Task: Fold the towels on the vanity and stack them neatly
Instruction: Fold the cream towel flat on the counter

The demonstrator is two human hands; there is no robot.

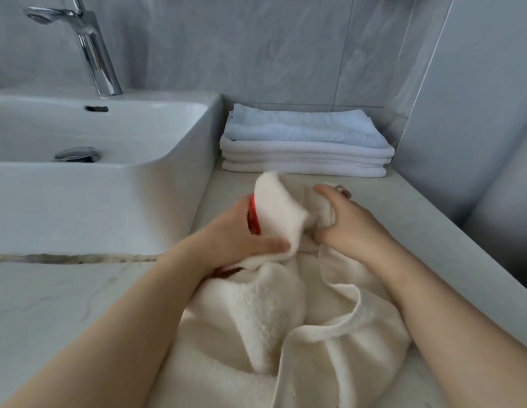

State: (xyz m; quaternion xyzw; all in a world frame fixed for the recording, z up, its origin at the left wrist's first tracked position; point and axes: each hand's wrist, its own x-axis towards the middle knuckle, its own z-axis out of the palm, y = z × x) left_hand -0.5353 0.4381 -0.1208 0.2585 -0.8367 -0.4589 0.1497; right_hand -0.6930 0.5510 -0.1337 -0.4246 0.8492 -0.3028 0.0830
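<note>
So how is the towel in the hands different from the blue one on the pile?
The cream towel is crumpled; the blue towel is folded flat. The cream towel is gripped by the left hand and right hand; nobody touches the blue towel. The cream towel lies on the counter; the blue towel sits atop white folded towels. Both look fluffy.

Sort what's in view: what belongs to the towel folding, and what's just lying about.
In the job: cream towel, gripped by left hand and right hand; folded stack behind it, blue towel on top.
Lying about: sink, tap, drain plug.
</note>
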